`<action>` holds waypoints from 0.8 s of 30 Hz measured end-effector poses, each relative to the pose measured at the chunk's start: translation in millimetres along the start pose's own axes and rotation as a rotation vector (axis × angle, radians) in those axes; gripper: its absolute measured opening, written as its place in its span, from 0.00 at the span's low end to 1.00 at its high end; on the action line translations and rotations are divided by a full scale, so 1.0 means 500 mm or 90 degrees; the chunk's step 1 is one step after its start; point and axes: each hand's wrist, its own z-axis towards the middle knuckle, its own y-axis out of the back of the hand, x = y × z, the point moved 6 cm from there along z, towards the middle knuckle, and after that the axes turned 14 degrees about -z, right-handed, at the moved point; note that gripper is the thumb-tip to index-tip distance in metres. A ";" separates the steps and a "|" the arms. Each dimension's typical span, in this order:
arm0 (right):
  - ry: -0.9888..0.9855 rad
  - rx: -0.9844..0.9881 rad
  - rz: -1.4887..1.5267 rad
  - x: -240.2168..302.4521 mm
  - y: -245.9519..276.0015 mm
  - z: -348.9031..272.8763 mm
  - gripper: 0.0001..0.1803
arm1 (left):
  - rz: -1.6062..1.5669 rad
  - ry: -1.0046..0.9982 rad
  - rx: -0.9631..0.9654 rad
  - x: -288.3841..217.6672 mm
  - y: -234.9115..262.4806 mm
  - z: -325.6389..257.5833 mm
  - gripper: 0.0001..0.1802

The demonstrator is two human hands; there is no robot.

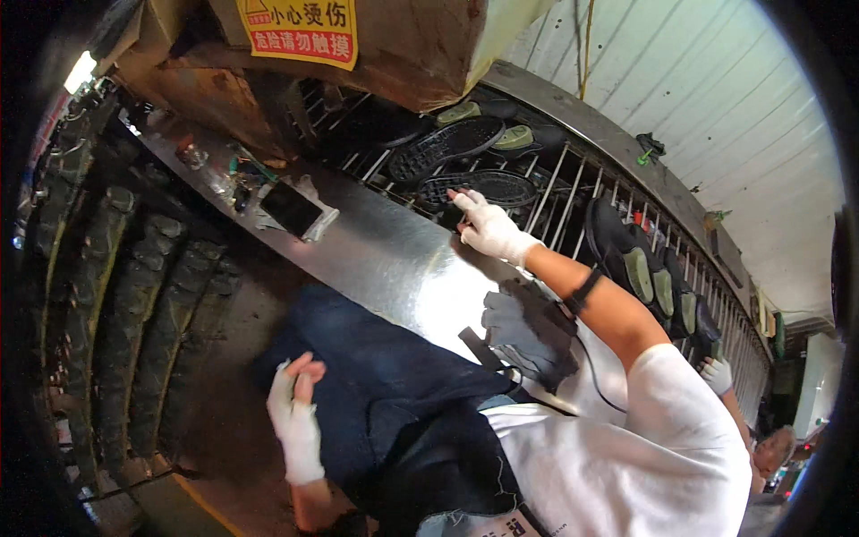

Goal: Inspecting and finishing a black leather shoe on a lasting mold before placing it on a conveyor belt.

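Note:
My right hand (497, 233), in a white glove with bare fingertips, reaches to a black shoe (501, 187) lying with its treaded sole up on a rack of metal bars (562, 192). Its fingertips lie over the shoe's near edge, with the thumb lower down, closed on that edge. Another black shoe (447, 148) lies sole up just behind. My left hand (295, 419), gloved the same way, hovers at lower left beside my dark apron (376, 358). Its fingers are loosely bent and apart, holding nothing.
Several black shoes with pale green insides (637, 268) stand along the rack at right. A phone (291, 211) lies on the metal ledge (385, 242); grey cloth gloves (528, 336) lie nearer me. A brown machine housing (403, 45) overhangs the rack. Another person's gloved hand (716, 376) shows at right.

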 end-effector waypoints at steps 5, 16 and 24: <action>-0.050 0.120 -0.115 0.055 -0.018 0.075 0.24 | -0.245 0.170 -0.048 0.053 -0.019 -0.001 0.34; 0.178 -0.183 -0.202 0.014 0.090 0.149 0.19 | -0.524 0.339 -0.158 0.149 -0.070 -0.002 0.22; -0.123 0.156 0.160 -0.064 0.026 0.057 0.17 | -0.535 0.383 -0.201 0.228 -0.071 -0.077 0.25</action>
